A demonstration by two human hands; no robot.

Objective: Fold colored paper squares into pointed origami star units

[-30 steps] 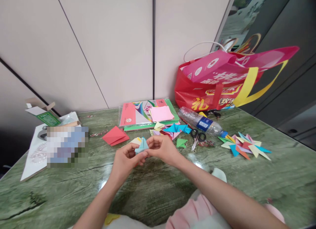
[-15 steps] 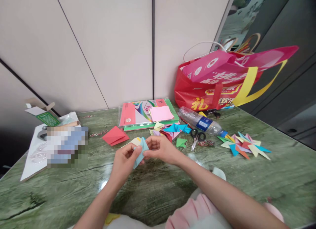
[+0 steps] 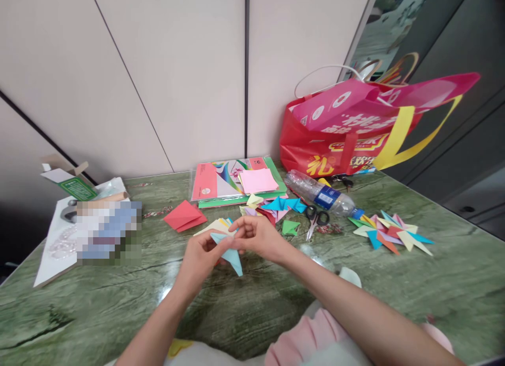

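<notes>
Between my two hands is a light blue folded paper (image 3: 232, 258), its pointed end hanging down to the right. My left hand (image 3: 203, 255) pinches it from the left, thumb on top. From the right, the fingertips of my right hand (image 3: 256, 237) grip the same paper close to the left thumb; some fingers are hidden behind it. Just beyond my hands lie cream and yellow folded papers (image 3: 213, 226), partly covered. To their left is a red folded paper (image 3: 185, 216). Small folded pieces, including a blue one (image 3: 284, 204) and a green one (image 3: 291, 227), lie past my right hand.
Scissors (image 3: 314, 221) and a plastic bottle (image 3: 321, 192) lie right of centre. A multicoloured paper star (image 3: 392, 232) is farther right. Paper packs (image 3: 215, 182) with pink sheets (image 3: 258, 181) lie by the wall, and a red bag (image 3: 303, 140) stands behind. A white board (image 3: 51, 261) is left.
The light blue paper has been turned in my hands; its point now faces down to the right instead of down to the left. Both hands keep nearly the same place.
</notes>
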